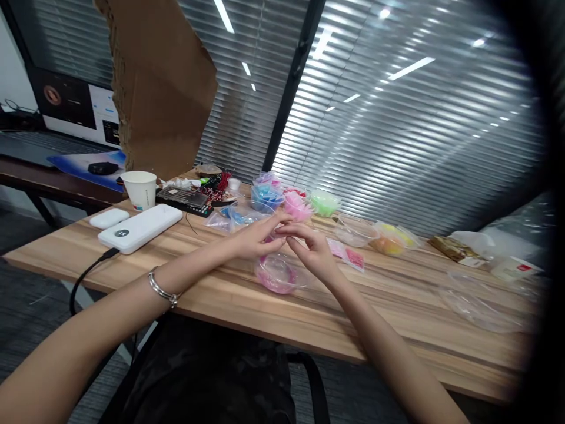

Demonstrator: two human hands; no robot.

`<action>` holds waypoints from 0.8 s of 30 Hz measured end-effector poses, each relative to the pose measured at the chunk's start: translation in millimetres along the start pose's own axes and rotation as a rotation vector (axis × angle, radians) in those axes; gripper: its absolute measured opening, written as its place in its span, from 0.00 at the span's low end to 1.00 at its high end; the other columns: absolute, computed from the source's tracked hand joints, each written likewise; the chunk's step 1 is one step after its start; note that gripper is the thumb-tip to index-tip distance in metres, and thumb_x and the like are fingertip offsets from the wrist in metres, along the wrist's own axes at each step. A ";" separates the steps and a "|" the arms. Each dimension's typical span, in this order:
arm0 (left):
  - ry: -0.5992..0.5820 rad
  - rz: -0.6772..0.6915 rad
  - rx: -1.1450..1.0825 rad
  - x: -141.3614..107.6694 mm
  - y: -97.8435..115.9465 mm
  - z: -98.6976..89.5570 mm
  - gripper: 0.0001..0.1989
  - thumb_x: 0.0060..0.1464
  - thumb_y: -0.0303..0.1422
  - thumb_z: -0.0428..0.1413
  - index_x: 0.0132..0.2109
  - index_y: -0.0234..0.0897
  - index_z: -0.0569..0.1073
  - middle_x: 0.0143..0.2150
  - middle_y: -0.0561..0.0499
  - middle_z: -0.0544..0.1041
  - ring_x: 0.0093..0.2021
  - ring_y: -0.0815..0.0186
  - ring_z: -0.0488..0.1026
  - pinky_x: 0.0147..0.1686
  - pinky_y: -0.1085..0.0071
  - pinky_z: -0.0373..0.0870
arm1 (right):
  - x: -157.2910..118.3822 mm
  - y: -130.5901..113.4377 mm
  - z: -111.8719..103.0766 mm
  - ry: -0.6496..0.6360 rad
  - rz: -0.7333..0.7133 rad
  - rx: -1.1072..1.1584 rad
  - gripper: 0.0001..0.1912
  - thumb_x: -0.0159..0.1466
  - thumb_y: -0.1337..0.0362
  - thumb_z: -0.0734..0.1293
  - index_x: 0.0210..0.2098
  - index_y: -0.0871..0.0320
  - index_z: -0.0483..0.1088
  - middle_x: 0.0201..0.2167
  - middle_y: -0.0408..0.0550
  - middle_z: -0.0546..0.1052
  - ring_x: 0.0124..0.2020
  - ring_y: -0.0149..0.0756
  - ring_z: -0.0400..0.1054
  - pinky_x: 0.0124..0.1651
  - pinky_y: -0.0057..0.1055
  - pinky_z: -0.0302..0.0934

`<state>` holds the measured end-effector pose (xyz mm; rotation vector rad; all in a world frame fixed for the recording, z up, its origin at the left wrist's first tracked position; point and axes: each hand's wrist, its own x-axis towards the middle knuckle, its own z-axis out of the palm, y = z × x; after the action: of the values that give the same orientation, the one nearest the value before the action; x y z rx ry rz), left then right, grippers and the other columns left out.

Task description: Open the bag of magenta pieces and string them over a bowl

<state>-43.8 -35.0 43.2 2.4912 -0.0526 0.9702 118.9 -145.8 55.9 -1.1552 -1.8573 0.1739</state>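
Observation:
My left hand reaches in from the left with its fingers stretched out and the thumb apart from them. Opposite it, my right hand has its fingers bent loosely, and its fingertips meet or overlap those of the left. I see nothing clearly held in either hand; anything small between the fingertips is too fine to make out. Just below the hands stands a clear round bowl with pink in it. A pink and red packet lies right of my right hand. Behind my left hand is a clear plastic bowl.
Clear containers with blue, pink, green and orange-yellow contents line the back of the wooden table. On the left are a white power bank, a paper cup and a cardboard sheet.

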 end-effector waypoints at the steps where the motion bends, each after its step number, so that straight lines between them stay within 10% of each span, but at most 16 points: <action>1: 0.024 0.027 -0.003 -0.3 -0.8 0.8 0.24 0.57 0.33 0.50 0.60 0.39 0.58 0.57 0.43 0.68 0.55 0.56 0.68 0.54 0.60 0.66 | 0.1 -0.6 -0.1 0.000 0.003 0.008 0.14 0.63 0.71 0.61 0.44 0.52 0.74 0.45 0.46 0.77 0.49 0.39 0.70 0.55 0.40 0.62; 24: 0.165 -0.057 -0.058 -4.4 -3.0 4.7 0.19 0.57 0.32 0.45 0.56 0.37 0.59 0.53 0.43 0.68 0.53 0.56 0.67 0.53 0.58 0.66 | -2.1 -8.6 -0.8 -0.019 -0.011 0.019 0.19 0.66 0.69 0.59 0.54 0.49 0.68 0.53 0.45 0.74 0.57 0.40 0.65 0.61 0.44 0.58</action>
<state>-43.5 -35.0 36.0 2.3386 0.0420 1.1296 114.3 -152.4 59.6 -1.1342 -1.8745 0.1966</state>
